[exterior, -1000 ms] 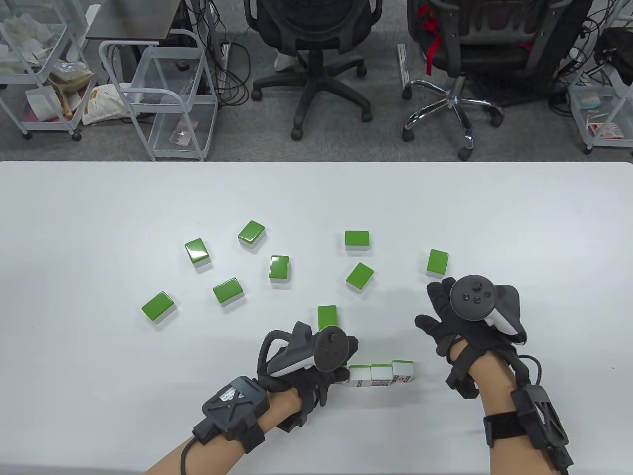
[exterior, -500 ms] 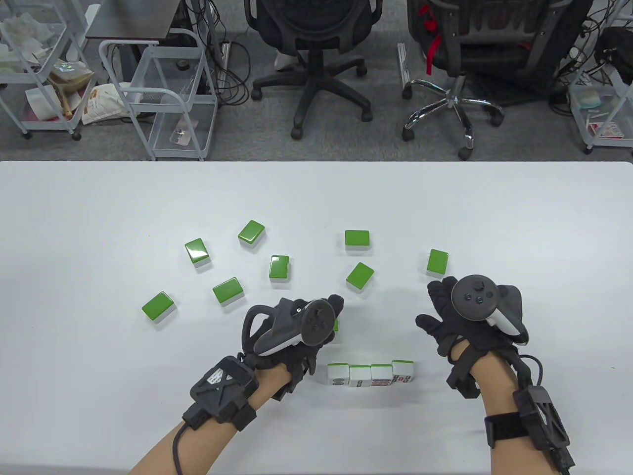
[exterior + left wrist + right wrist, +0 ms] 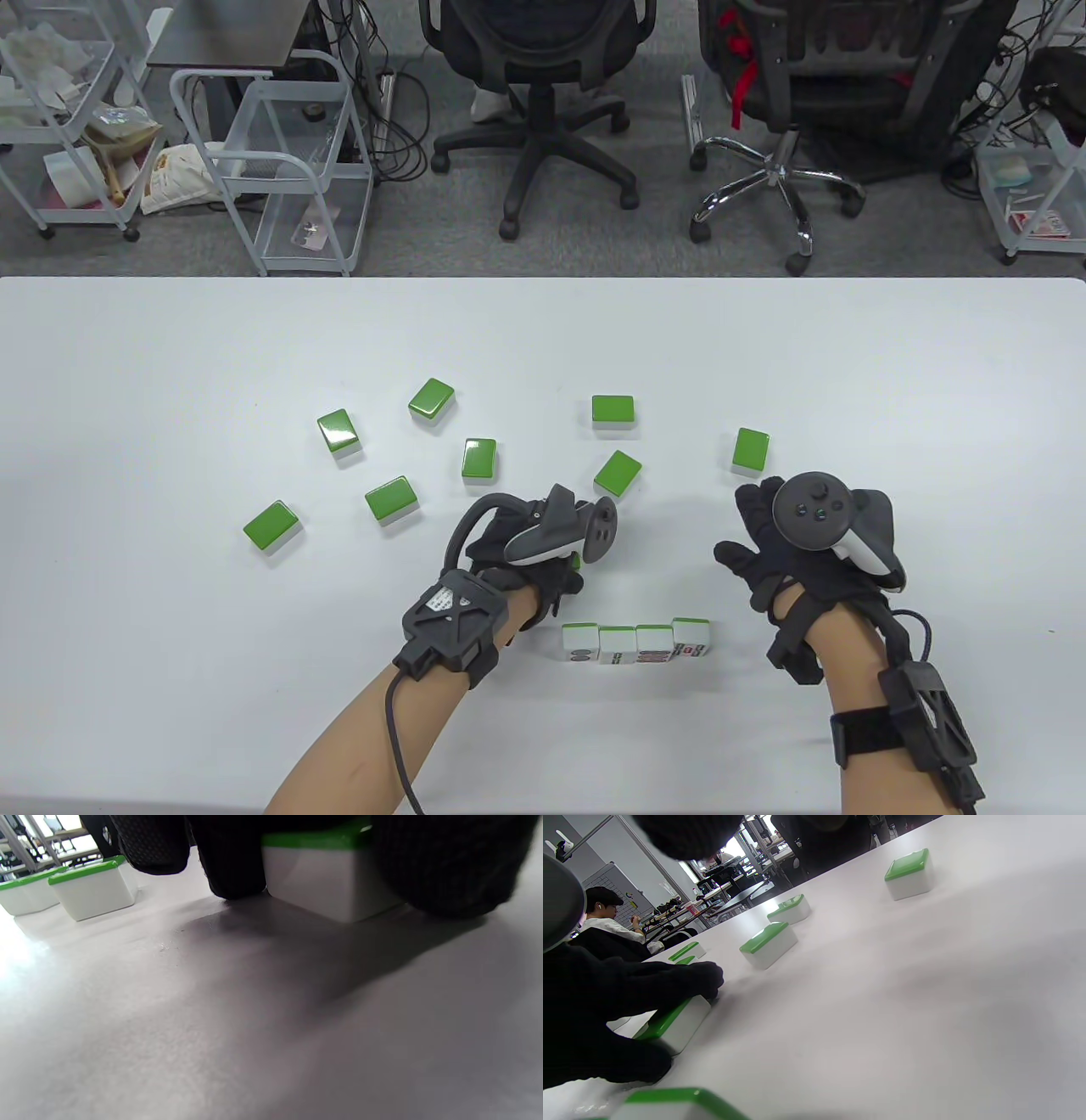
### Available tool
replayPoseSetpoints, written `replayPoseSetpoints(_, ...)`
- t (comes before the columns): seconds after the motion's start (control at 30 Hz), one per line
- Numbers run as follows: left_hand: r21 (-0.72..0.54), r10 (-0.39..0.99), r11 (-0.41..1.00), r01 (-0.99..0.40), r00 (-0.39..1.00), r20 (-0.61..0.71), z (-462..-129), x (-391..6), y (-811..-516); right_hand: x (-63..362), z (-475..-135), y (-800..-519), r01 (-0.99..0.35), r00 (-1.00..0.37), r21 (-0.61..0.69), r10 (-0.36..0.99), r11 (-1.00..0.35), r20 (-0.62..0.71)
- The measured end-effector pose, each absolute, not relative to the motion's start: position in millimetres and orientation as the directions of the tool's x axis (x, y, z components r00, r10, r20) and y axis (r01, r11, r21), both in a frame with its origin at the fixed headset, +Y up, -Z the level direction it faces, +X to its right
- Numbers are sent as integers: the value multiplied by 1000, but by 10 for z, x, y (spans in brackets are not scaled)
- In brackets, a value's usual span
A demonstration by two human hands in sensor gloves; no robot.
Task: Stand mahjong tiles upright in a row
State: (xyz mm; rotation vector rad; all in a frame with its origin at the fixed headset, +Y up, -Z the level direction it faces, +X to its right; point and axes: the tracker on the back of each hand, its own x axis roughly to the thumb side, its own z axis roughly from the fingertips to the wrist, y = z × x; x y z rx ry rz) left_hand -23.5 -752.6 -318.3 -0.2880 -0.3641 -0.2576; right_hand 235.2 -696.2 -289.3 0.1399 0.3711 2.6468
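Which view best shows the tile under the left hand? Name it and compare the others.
Left wrist view: the tile fills the frame, flat on the table, fingers on both sides. Right wrist view shows it sidelong under the left hand. Table view shows only a green sliver.

Bright, even overhead light; wrist views soft-focused, with blurred shadows under the gloves.

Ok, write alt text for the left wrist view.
Close, low shot: black gloved fingers of the left hand grip a green-backed white tile lying flat on the white table. Two more tiles lie flat at upper left.
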Motion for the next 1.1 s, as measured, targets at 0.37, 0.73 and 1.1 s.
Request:
replayPoseSetpoints(0.37, -361, -69, 899, 248, 894, 442, -3087, -484, -7196, 2363, -2889, -6943, -445, -881, 276, 472, -852, 34)
replayPoseSetpoints(0.73, -669, 234, 727, 154, 860, 453, -2713, -637, -7314, 2373, -2883, -6947, -450, -879, 286, 476, -846, 27)
replayPoseSetpoints(1.1, -644, 354, 763, -59, 872, 339, -2802, -762, -7348, 2394, -2884, -6962, -454, -876, 306, 482, -837, 19)
